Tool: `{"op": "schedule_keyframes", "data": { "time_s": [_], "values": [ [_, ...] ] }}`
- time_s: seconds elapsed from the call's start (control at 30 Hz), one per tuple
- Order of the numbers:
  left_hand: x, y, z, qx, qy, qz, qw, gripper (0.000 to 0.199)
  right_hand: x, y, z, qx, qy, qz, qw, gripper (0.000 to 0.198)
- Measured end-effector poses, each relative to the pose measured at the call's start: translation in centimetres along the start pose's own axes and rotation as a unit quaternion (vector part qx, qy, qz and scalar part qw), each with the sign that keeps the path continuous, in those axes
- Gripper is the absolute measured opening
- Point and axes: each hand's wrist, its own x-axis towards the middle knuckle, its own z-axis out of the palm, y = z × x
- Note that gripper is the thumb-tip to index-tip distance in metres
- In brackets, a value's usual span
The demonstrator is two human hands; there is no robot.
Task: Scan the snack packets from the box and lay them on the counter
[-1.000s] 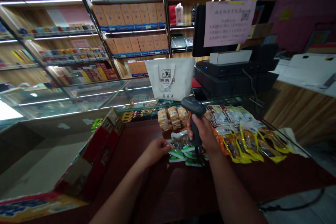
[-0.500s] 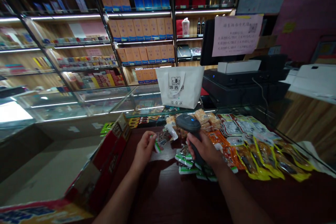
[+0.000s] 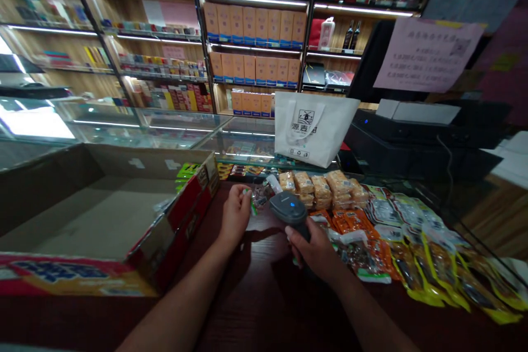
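Note:
My left hand (image 3: 236, 213) pinches the edge of a small clear snack packet (image 3: 261, 194) with green and white ends, held over the dark wooden counter (image 3: 243, 291). A dark grey barcode scanner (image 3: 289, 206) with a lit blue light is in my right hand (image 3: 315, 245), its fingers wrapped round the handle. The scanner's head is close to the packet, on its right. Below and right of the scanner lie more green-edged packets (image 3: 365, 258), partly behind my right hand. Orange packets (image 3: 350, 221) and beige blocks in clear wrap (image 3: 313, 187) lie beyond them.
An open cardboard box (image 3: 177, 242) stands at the left, a few green packets at its inner corner. A white paper bag (image 3: 313, 126) stands on the glass case behind. Yellow-edged packets (image 3: 445, 264) spread to the right. A monitor with a pink notice (image 3: 429, 55) stands at the back right.
The view has swung left and tilted down. My left hand still holds the packet, and the scanner has come lower and nearer to it. More of the packets by my right hand now show.

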Motion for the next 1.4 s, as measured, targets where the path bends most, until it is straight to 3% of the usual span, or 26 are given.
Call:
{"op": "schedule_keyframes", "data": {
  "time_s": [0.23,0.63,1.17,1.4],
  "values": [
    [-0.3,0.9,-0.3,0.064,0.024,0.032,0.997,0.011,-0.3,0.8,0.4,-0.012,0.004,-0.012,1.000,0.024],
    [0.5,-1.1,0.3,-0.030,0.013,0.009,0.999,0.016,-0.6,0.2,0.2,-0.015,-0.040,-0.018,0.999,0.022],
    [0.5,-1.7,0.5,0.007,0.022,0.005,1.000,0.013,-0.6,0.3,0.0,-0.014,-0.057,-0.023,0.998,0.025],
    [0.1,-0.1,0.0,-0.007,0.039,0.027,0.999,0.012,-0.6,0.6,0.2,-0.013,-0.049,-0.003,0.999,0.026]
  ]
}}
